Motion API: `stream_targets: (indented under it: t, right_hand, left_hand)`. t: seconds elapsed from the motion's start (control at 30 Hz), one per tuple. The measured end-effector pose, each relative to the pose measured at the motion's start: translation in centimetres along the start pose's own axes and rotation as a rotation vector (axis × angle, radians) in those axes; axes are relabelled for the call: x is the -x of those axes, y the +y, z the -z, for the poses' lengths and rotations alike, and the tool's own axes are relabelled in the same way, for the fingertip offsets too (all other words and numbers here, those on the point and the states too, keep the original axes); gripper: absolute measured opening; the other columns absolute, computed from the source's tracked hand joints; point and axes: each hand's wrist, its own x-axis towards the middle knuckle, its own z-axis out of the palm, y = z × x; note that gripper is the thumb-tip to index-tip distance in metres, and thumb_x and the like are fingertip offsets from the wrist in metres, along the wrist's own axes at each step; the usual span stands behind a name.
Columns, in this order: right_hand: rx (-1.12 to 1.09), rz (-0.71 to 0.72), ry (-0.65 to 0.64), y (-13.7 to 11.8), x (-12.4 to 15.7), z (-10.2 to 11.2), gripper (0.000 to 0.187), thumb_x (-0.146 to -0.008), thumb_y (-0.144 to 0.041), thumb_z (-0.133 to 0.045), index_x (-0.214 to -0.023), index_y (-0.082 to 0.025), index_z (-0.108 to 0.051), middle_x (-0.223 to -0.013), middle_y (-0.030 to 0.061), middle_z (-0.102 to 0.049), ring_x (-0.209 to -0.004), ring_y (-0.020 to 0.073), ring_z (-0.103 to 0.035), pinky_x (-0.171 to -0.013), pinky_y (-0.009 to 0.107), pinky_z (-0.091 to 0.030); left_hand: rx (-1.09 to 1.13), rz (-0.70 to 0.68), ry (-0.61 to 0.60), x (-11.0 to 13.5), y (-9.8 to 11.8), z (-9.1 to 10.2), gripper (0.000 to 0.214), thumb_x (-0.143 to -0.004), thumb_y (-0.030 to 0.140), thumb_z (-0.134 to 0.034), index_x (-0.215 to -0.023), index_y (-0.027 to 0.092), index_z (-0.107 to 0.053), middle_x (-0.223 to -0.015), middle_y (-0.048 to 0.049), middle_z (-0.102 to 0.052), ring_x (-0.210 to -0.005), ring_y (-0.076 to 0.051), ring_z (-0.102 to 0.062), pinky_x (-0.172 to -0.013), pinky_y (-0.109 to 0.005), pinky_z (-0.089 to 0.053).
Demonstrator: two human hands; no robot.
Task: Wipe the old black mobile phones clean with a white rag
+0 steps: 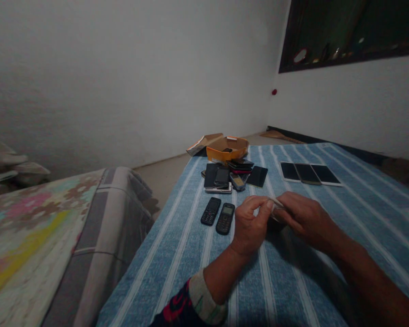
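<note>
My left hand [252, 222] is closed, thumb and fingers pinching a thin pale-edged object [275, 202]. My right hand [301, 215] grips the same object from the other side, its fingers curled. A dark patch shows beneath the pale edge; most of the object is hidden by my hands, so its kind is unclear. Left of my hands, two black keypad phones [225, 219] lie side by side on the blue striped cloth [177, 254]. Beyond them is a pile of several phones [221, 176], with a dark flat phone [257, 176] at its right side.
Three overlapping smartphones [306, 173] lie in a row at the right. An open yellow cardboard box [216, 152] with a small dark item inside stands at the far end. To the left is a bed or seat with a floral cover [30, 227]. White walls rise behind.
</note>
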Motion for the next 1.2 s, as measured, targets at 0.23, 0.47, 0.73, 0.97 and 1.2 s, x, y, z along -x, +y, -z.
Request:
stream_targets:
  t: [0.23, 0.47, 0.73, 0.97, 1.2]
  right_hand:
    - [-0.088, -0.071, -0.029, -0.1, 0.0, 0.1, 0.025, -0.098, -0.027, -0.041, -0.075, -0.021, -0.049, -0.065, -0.0005, -0.05, -0.058, 0.0143, -0.049, -0.055, 0.026, -0.036]
    - [-0.367, -0.178, -0.239, 0.5, -0.2, 1.8, 0.021, -0.099, -0.029, -0.041, -0.084, -0.022, -0.055, -0.076, 0.0007, -0.059, -0.066, 0.0138, -0.056, -0.061, 0.024, -0.043]
    - [-0.066, -0.192, -0.126, 0.9, 0.5, 0.0, 0.029, -0.1, -0.036, -0.036, -0.082, -0.021, -0.052, -0.071, 0.0012, -0.056, -0.063, 0.0155, -0.054, -0.059, 0.027, -0.039]
    - [-0.059, -0.25, -0.119, 1.1, 0.6, 0.0, 0.03, -0.099, -0.04, -0.037, -0.079, -0.022, -0.051, -0.068, -0.0003, -0.055, -0.058, 0.0148, -0.052, -0.056, 0.026, -0.036]
    - [-0.39, -0.358, -0.254, 1.6, 0.4, 1.3, 0.031, -0.1, -0.043, -0.037, -0.084, -0.021, -0.054, -0.074, 0.0, -0.06, -0.066, 0.0153, -0.058, -0.061, 0.027, -0.043]
  left_hand:
    - [0.011, 0.038, 0.019, -0.2, 0.2, 0.1, 0.015, -0.085, 0.021, -0.059, -0.076, 0.016, -0.071, -0.079, -0.0059, -0.071, -0.081, -0.02, -0.066, -0.08, -0.031, -0.05]
    - [0.011, 0.043, 0.026, -0.4, -0.1, 0.2, 0.016, -0.084, 0.023, -0.06, -0.075, 0.016, -0.071, -0.078, -0.0057, -0.071, -0.078, -0.019, -0.066, -0.078, -0.03, -0.05]
    - [-0.041, 0.08, 0.045, -0.7, -0.4, 0.5, 0.018, -0.084, 0.026, -0.061, -0.075, 0.017, -0.073, -0.077, -0.004, -0.072, -0.077, -0.019, -0.066, -0.077, -0.03, -0.051]
    - [-0.041, 0.086, 0.044, -0.8, -0.4, 0.6, 0.018, -0.084, 0.027, -0.061, -0.074, 0.017, -0.073, -0.074, -0.0031, -0.071, -0.075, -0.018, -0.065, -0.074, -0.029, -0.05]
    - [-0.041, 0.099, 0.039, -0.8, -0.2, 0.6, 0.02, -0.084, 0.027, -0.061, -0.073, 0.016, -0.072, -0.072, -0.003, -0.069, -0.074, -0.017, -0.064, -0.074, -0.028, -0.049]
